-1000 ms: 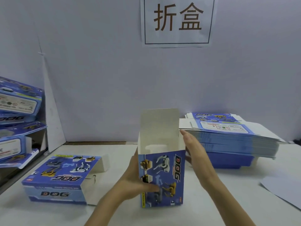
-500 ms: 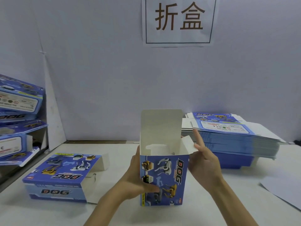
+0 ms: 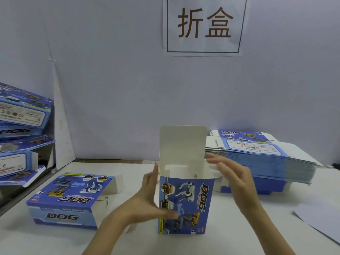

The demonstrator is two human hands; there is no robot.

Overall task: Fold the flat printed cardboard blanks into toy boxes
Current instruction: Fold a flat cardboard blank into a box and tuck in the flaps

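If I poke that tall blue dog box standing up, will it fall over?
Probably yes. The upright box stands tall on a small base and looks empty through its open top, so it is likely light and tippy. Its raised lid flap looks like thin card, so it should bend easily. The left hand holding it probably steadies it.

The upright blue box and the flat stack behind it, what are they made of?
The upright box looks like thin paperboard: blue print outside, plain matte off-white inside its raised lid flap, crisp folds. The stack of flat blanks seems the same board: thin layered edges, same print on top. Gloss is hard to judge.
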